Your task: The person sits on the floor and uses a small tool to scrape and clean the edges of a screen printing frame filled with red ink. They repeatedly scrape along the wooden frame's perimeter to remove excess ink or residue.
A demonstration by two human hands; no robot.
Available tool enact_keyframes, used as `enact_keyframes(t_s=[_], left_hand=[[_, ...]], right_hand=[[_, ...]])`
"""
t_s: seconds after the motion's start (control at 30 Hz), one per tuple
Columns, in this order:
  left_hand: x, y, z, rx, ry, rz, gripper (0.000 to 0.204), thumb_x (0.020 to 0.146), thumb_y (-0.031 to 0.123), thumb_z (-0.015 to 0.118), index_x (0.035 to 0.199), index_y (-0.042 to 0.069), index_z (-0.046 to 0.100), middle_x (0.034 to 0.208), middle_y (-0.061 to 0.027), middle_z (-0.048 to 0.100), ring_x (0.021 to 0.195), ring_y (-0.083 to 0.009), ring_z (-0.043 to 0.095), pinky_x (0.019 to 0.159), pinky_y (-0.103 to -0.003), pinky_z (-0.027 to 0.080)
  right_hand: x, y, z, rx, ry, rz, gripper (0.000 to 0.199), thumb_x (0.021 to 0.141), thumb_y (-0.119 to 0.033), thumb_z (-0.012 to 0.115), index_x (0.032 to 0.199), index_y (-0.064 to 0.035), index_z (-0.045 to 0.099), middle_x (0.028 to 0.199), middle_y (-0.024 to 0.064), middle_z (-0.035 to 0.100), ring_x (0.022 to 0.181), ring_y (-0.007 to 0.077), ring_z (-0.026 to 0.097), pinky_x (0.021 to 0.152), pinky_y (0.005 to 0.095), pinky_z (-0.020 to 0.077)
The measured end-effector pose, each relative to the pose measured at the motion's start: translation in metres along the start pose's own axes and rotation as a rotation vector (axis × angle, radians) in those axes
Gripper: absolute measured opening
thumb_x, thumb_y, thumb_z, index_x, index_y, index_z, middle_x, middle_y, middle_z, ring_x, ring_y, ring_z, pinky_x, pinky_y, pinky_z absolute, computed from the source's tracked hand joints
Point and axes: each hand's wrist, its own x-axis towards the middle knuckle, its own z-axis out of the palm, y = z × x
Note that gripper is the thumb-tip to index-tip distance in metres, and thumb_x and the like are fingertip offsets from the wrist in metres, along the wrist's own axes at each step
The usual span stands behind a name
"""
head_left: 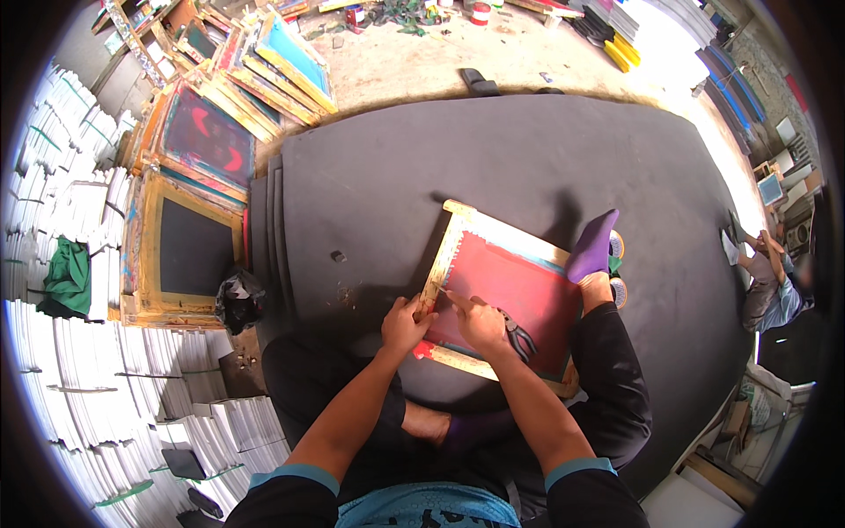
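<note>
A wooden screen-printing frame [459, 222] with reddish mesh [546, 304] lies tilted on the dark sheets before me. My left hand [405, 326] is closed around its left rail, thumb on top. Over the mesh, my right hand [481, 326] has its index finger stretched toward the inner edge of that rail, its other fingers curled. Dark pliers [521, 338] stick out from the little-finger side of this hand; their other end is hidden. My foot in a purple sock [593, 248] rests at the frame's right corner.
Grey-black foam-like sheets [370, 185] are stacked beneath me. More screen frames [158, 304] lean at the left, beside a black plastic bag [239, 299] and stacked white bundles [88, 361]. Round rolls [618, 292] stand by my foot. Another person [775, 286] sits at the far right.
</note>
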Motion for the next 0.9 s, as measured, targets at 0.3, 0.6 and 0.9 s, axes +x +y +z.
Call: enact_keyframes(t_s=[0.3,0.6,0.9], left_hand=[[0.003,-0.009,0.005,-0.003,-0.019,0.026,0.066,0.080,0.046,0.083,0.133,0.009,0.069,0.104,-0.0130,0.066,0.093,-0.0369,0.070,0.079,-0.047,0.057],[0.005,-0.003,0.002,0.017,-0.061,0.072,0.060,0.083,0.045,0.080,0.126,0.004,0.068,0.106,-0.0132,0.065,0.095,-0.0372,0.069,0.080,-0.047,0.056],[0.005,0.001,-0.001,0.018,-0.030,0.086,0.051,0.084,0.044,0.081,0.118,0.008,0.071,0.101,-0.0113,0.065,0.092,-0.0358,0.068,0.077,-0.046,0.055]], right_hand=[[0.000,-0.005,0.001,-0.165,-0.034,-0.080,0.041,0.096,-0.019,0.064,0.136,-0.0261,0.066,0.093,0.0135,0.071,0.079,0.0371,0.074,0.066,0.0488,0.0616],[0.001,0.004,0.013,0.015,-0.059,-0.039,0.046,0.095,-0.016,0.061,0.140,-0.0238,0.064,0.099,0.0135,0.073,0.083,0.0369,0.075,0.071,0.0491,0.0618],[0.006,0.024,0.024,0.149,0.018,-0.088,0.038,0.096,-0.016,0.064,0.134,-0.0209,0.071,0.098,0.0151,0.076,0.081,0.0371,0.074,0.073,0.0499,0.0608]])
